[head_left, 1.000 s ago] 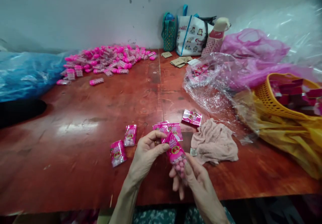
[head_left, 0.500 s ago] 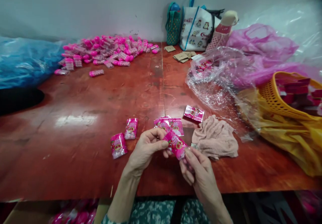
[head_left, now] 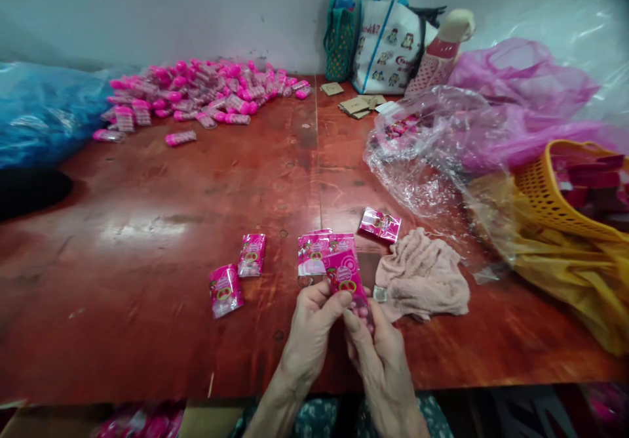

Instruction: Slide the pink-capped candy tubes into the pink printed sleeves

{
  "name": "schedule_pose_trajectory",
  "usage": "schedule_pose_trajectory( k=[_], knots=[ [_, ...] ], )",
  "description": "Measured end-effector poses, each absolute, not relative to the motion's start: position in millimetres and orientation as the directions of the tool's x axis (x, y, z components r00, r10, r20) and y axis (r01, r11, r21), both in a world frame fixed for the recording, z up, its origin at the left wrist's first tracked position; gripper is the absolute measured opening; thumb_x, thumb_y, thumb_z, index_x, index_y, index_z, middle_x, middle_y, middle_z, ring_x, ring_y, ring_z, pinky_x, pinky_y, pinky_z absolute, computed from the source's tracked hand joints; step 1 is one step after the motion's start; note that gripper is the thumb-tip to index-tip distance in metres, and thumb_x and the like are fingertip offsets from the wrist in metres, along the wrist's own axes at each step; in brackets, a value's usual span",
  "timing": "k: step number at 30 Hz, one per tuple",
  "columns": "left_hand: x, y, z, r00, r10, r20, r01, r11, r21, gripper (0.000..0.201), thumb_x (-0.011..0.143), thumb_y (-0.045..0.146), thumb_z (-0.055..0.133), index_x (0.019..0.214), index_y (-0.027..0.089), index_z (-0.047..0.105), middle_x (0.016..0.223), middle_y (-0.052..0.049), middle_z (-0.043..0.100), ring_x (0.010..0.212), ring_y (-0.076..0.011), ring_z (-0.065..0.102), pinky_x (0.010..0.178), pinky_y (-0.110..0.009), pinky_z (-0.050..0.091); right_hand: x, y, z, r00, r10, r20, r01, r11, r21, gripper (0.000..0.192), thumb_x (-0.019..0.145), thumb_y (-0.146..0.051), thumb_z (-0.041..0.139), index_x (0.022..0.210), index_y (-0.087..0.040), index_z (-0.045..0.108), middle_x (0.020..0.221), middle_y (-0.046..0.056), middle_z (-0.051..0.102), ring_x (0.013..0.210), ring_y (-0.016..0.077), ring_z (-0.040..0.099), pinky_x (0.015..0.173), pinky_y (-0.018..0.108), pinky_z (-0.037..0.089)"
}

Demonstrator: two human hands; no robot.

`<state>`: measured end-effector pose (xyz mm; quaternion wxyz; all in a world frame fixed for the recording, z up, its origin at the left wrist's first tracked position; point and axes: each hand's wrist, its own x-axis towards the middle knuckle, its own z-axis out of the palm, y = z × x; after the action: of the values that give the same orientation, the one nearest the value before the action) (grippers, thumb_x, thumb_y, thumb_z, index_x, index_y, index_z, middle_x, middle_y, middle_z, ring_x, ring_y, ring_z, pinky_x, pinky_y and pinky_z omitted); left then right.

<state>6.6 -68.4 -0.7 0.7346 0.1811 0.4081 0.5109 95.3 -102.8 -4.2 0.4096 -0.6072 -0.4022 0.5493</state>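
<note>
Both my hands grip one pink candy packet [head_left: 346, 279] above the near edge of the red wooden table [head_left: 162, 228]. My left hand [head_left: 312, 333] pinches its lower left side. My right hand [head_left: 373, 353] holds its bottom end, where pink candy balls show through clear film. The packet stands nearly upright. Flat on the table just beyond lie more pink packets: one [head_left: 313, 254] right behind the held one, two [head_left: 251, 254] [head_left: 225, 290] to the left, and one [head_left: 379, 224] to the right.
A crumpled pink cloth [head_left: 422, 277] lies right of my hands. A heap of pink packets [head_left: 196, 94] sits at the back left beside a blue plastic sheet [head_left: 44, 120]. Clear plastic [head_left: 422, 156], a yellow basket [head_left: 565, 195], pink plastic and bags [head_left: 388, 44] crowd the right and back.
My hands have drawn closer together and nearer the table edge. The packet has turned from tilted to nearly upright. The view shifted slightly downward.
</note>
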Motion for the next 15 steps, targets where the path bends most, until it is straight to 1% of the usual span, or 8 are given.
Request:
schedule_pose_trajectory(
  k=[3,5,7,9,11,12,13,15],
  knots=[
    [10,-73,-1,0.131,0.896,-0.425,-0.615,0.409,0.674,0.015,0.076,0.019,0.063,0.088,0.014,0.070,0.071,-0.004,0.069,0.053,-0.0086,0.057,0.060,-0.022,0.048,96,-99,1,0.084,0.937,-0.339,0.057,-0.345,-0.937,0.032,0.083,-0.042,0.049,0.101,-0.015,0.051,0.052,-0.006,0.043,0.042,0.0080,0.040,0.040,0.019,0.030],
    [10,-73,1,0.137,0.883,-0.450,-0.627,0.429,0.650,0.016,0.076,0.019,0.062,0.088,0.012,0.069,0.074,-0.005,0.069,0.053,-0.0085,0.057,0.057,-0.020,0.048,97,-98,3,0.074,0.942,-0.327,0.054,-0.331,-0.942,0.034,0.082,-0.043,0.051,0.103,-0.016,0.050,0.053,-0.006,0.045,0.043,0.0081,0.041,0.040,0.019,0.031],
    [9,-69,5,0.142,0.877,-0.459,-0.648,0.433,0.627,0.018,0.078,0.022,0.060,0.089,0.011,0.068,0.074,-0.006,0.068,0.053,-0.0101,0.058,0.049,-0.019,0.046,98,-97,4,0.032,0.944,-0.329,0.031,-0.330,-0.943,0.034,0.084,-0.043,0.049,0.105,-0.017,0.047,0.055,-0.006,0.046,0.043,0.0080,0.042,0.040,0.018,0.032],
    [6,-66,8,0.105,0.888,-0.448,-0.668,0.397,0.629,0.020,0.078,0.025,0.060,0.088,0.010,0.068,0.072,-0.007,0.067,0.051,-0.0110,0.057,0.042,-0.019,0.043,98,-99,7,-0.039,0.943,-0.329,-0.017,-0.330,-0.944,0.029,0.088,-0.043,0.042,0.101,-0.017,0.047,0.057,-0.005,0.048,0.042,0.0076,0.043,0.040,0.018,0.035],
    [5,-65,10,0.058,0.899,-0.435,-0.669,0.358,0.651,0.018,0.076,0.024,0.061,0.085,0.009,0.067,0.065,-0.005,0.065,0.048,-0.0106,0.055,0.038,-0.018,0.040,99,-101,9,-0.086,0.951,-0.297,-0.050,-0.302,-0.952,0.028,0.091,-0.041,0.036,0.091,-0.017,0.050,0.056,-0.005,0.049,0.040,0.0069,0.043,0.040,0.018,0.037],
    [5,-66,10,0.064,0.900,-0.430,-0.664,0.360,0.655,0.018,0.076,0.024,0.061,0.086,0.009,0.067,0.060,-0.004,0.063,0.045,-0.0102,0.053,0.036,-0.018,0.039,99,-102,10,-0.082,0.957,-0.277,-0.053,-0.281,-0.958,0.028,0.091,-0.040,0.035,0.087,-0.017,0.050,0.054,-0.005,0.049,0.039,0.0066,0.043,0.040,0.018,0.037],
    [5,-68,9,0.103,0.897,-0.430,-0.657,0.385,0.648,0.020,0.077,0.024,0.060,0.089,0.009,0.066,0.054,-0.002,0.059,0.040,-0.0098,0.051,0.033,-0.018,0.037,100,-102,10,-0.061,0.964,-0.259,-0.050,-0.262,-0.964,0.028,0.091,-0.040,0.035,0.086,-0.017,0.051,0.053,-0.005,0.049,0.037,0.0065,0.043,0.038,0.018,0.037],
    [7,-74,5,0.215,0.876,-0.432,-0.647,0.459,0.609,0.025,0.081,0.027,0.055,0.096,0.010,0.063,0.044,0.002,0.051,0.032,-0.0088,0.045,0.029,-0.017,0.033,101,-102,9,-0.010,0.971,-0.239,-0.032,-0.239,-0.970,0.027,0.091,-0.039,0.037,0.092,-0.016,0.052,0.049,-0.006,0.049,0.034,0.0069,0.044,0.036,0.017,0.037]
  ],
)
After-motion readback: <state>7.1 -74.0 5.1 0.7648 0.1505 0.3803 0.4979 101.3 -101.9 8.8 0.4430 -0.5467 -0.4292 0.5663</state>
